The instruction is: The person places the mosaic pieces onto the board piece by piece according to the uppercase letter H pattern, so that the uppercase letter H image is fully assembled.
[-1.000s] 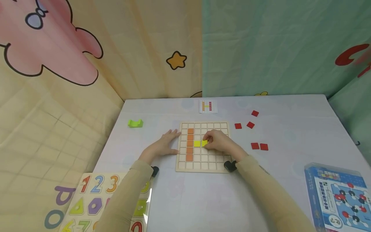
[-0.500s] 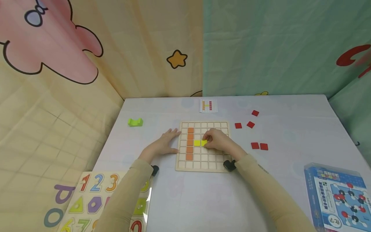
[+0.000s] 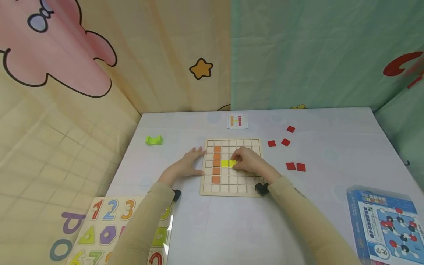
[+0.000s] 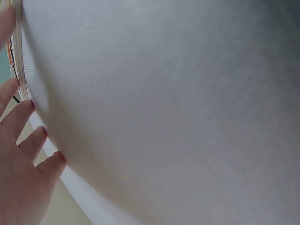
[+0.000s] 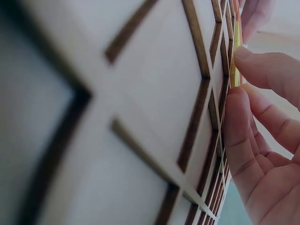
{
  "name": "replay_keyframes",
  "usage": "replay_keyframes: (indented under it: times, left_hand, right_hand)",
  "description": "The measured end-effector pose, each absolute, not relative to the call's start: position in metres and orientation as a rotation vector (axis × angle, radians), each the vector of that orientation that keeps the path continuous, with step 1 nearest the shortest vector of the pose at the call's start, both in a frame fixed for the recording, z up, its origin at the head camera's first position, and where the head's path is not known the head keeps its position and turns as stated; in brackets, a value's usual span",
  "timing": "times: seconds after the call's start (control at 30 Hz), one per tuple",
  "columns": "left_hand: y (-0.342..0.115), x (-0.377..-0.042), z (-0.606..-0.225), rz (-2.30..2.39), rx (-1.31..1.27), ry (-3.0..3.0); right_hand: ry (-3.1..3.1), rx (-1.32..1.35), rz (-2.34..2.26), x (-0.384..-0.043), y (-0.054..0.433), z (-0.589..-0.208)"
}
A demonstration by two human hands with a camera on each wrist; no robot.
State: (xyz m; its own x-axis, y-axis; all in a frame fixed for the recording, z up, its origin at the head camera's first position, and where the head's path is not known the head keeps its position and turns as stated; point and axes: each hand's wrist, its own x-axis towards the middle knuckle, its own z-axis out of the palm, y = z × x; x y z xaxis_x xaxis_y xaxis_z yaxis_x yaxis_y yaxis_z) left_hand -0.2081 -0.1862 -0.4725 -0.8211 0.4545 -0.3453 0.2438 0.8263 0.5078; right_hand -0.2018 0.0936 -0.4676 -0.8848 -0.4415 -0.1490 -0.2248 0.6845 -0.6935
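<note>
A wooden grid board (image 3: 233, 180) lies on the table. A column of several orange tiles (image 3: 216, 163) fills its left side, and one yellow tile (image 3: 225, 163) sits against the middle one. My right hand (image 3: 250, 161) pinches a second yellow tile (image 3: 233, 163), right beside the first, low over its cell. In the right wrist view the thumb and fingertips meet at this tile's yellow edge (image 5: 236, 70). My left hand (image 3: 185, 164), fingers spread, rests with fingertips and thumb at the board's left edge. The left wrist view shows those fingers (image 4: 33, 143) against the table surface.
Several loose red tiles (image 3: 271, 143) lie right of the board. A small pattern card (image 3: 237, 121) lies behind it, and a green block (image 3: 154, 140) at the back left. A number-and-shape puzzle board (image 3: 98, 224) is partly under the left sleeve. A blue box (image 3: 387, 224) stands front right.
</note>
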Motion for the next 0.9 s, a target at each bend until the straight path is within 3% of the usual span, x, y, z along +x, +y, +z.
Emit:
replay_keyframes:
  times: [0.4, 0.9]
  left_hand:
    - [-0.185, -0.207, -0.472, 0.640, 0.499, 2.544]
    - [-0.187, -0.208, -0.472, 0.630, 0.495, 2.549]
  right_hand:
    - [2.584, -0.380, -1.052, -0.209, 0.111, -0.462]
    - [2.679, 0.054, -1.191, -0.233, 0.203, -0.454]
